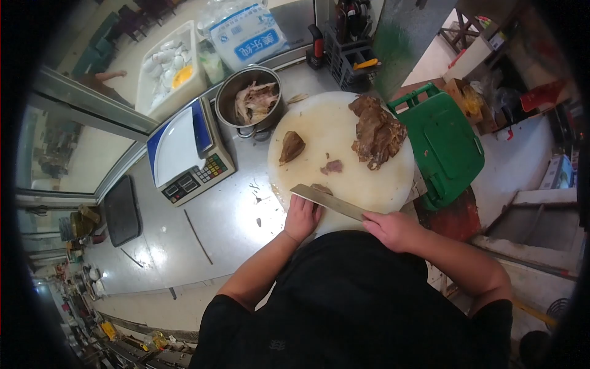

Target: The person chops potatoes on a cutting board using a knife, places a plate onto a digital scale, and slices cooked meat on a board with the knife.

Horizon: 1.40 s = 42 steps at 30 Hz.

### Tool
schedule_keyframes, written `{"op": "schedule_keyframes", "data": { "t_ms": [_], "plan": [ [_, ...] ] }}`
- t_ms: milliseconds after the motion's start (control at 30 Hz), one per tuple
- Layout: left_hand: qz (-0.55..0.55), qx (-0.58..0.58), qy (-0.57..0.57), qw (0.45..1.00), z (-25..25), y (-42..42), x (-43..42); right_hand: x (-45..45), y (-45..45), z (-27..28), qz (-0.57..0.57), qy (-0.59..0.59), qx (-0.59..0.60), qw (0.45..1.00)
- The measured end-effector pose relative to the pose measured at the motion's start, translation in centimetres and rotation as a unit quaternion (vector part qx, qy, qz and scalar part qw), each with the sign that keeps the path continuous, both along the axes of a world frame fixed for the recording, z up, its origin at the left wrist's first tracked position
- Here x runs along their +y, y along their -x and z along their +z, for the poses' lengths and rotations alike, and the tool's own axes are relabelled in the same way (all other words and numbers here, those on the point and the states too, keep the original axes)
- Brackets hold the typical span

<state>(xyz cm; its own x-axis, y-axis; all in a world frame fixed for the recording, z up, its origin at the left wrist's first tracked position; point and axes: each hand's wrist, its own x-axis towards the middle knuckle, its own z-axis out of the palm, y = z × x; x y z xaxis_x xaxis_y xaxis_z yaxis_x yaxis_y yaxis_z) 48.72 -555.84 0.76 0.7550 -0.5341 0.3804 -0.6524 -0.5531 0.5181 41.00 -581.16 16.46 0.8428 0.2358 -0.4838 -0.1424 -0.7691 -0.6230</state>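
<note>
Right hand (396, 231): wrapped around the handle of the cleaver (329, 202).
Left hand (301, 220): fingers partly hidden at the blade — I cannot tell if they grip anything.
Cutting: from my far seat, I would curl the left fingertips back and use short, even strokes.
Meat piece (321, 187): on the round board (384, 184), just beyond the blade — small, brown, mostly covered.

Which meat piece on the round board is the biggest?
The lumpy brown meat nearest the green bin; the other pieces on the cutting board are much smaller.
</note>
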Motion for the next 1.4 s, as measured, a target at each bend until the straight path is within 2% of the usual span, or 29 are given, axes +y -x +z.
{"op": "schedule_keyframes", "data": {
  "t_ms": [167, 533, 833, 1000, 1233, 1300, 1400],
  "plan": [
    [0.005, 0.005, 0.033, 0.999, -0.4, 0.0, -0.3, 0.9, -1.2, -0.5, 0.009, -0.007, 0.019, 1.000],
    [-0.002, 0.028, 0.031, 0.999, -0.5, -0.3, -0.1, 2.1, -3.2, -2.1, 0.020, -0.016, 0.038, 0.999],
    [0.006, 0.011, 0.062, 0.998, -0.8, -0.4, -0.5, 4.3, -5.6, -5.2, 0.020, -0.014, 0.014, 1.000],
    [0.014, 0.009, 0.048, 0.999, -1.2, -0.1, -0.2, 5.6, -6.9, -6.7, 0.020, -0.057, -0.041, 0.997],
    [0.015, -0.002, 0.067, 0.998, -1.8, -0.1, -0.2, 3.2, -6.5, -6.0, -0.025, -0.092, -0.018, 0.995],
    [0.012, 0.000, 0.067, 0.998, -1.7, -0.2, -0.3, 2.6, -4.9, -4.5, -0.015, -0.020, -0.036, 0.999],
    [0.020, 0.011, 0.044, 0.999, -1.5, 0.1, -0.2, 2.1, -2.8, -1.5, -0.027, -0.057, 0.012, 0.998]
  ]
}}
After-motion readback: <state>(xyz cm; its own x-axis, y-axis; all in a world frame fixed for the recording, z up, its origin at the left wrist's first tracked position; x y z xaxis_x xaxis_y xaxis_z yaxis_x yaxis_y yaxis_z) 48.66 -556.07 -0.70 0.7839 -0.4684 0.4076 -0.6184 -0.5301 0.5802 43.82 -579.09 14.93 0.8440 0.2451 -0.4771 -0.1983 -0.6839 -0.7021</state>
